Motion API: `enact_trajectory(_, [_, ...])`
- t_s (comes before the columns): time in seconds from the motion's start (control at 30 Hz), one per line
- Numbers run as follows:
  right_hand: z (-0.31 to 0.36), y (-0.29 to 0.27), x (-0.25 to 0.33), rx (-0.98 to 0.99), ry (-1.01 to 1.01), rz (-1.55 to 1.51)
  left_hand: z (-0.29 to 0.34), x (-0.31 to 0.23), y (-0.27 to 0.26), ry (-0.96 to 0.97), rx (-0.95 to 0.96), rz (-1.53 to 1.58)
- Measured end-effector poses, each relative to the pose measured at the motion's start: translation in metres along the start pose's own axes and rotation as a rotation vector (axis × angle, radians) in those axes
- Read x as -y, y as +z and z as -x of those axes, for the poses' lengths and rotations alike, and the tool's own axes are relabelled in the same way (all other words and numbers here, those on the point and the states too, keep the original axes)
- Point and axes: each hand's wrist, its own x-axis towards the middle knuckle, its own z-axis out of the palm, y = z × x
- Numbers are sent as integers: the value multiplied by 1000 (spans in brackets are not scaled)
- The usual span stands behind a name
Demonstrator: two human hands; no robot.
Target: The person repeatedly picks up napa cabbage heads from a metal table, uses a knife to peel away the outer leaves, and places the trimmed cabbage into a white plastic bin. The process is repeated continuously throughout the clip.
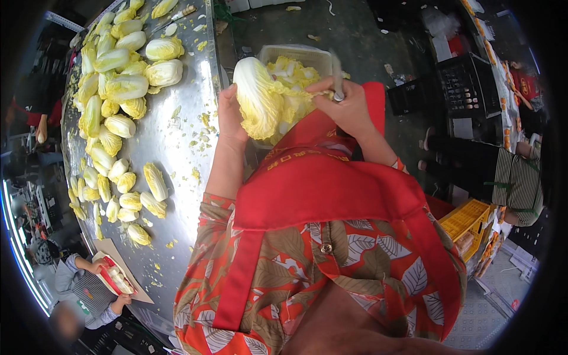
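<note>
A large napa cabbage point(255, 89), white at its base and yellow at its leafy end, is held up in front of me. My left hand point(232, 118) grips it from the left side. My right hand point(348, 109) is closed around a knife point(338, 77), whose blade is blurred and points away from me. Its thumb and finger also seem to pinch a yellow outer leaf point(310, 93) beside the cabbage. Below both hands a pale plastic bin point(324, 57) contains many yellow and white leaf pieces; my red apron point(331, 183) hides part of it.
On my left runs a metal table point(189, 136) with a pile of napa cabbages point(124, 86) and leaf scraps. A person point(83, 284) holds a red-and-white package at its near end. Black crates point(467, 83), a yellow crate point(464, 222) and another person point(515, 177) are on the right.
</note>
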Motion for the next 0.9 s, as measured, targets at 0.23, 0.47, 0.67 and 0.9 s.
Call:
enact_trajectory(0.23, [2,4,7,-63,14,-2,-5,10,16,30,10,12])
enact_trajectory(0.47, [-1,-12,3,-125,47,-50,-5,10,15,-11,69,-115])
enact_trajectory(0.67, [-4,-36,-7,-228,181,-72,-5,-5,-18,14,-222,-427])
enact_trajectory(0.9, [-12,-8,-4,74,70,-51,-2,0,-4,51,-46,-293])
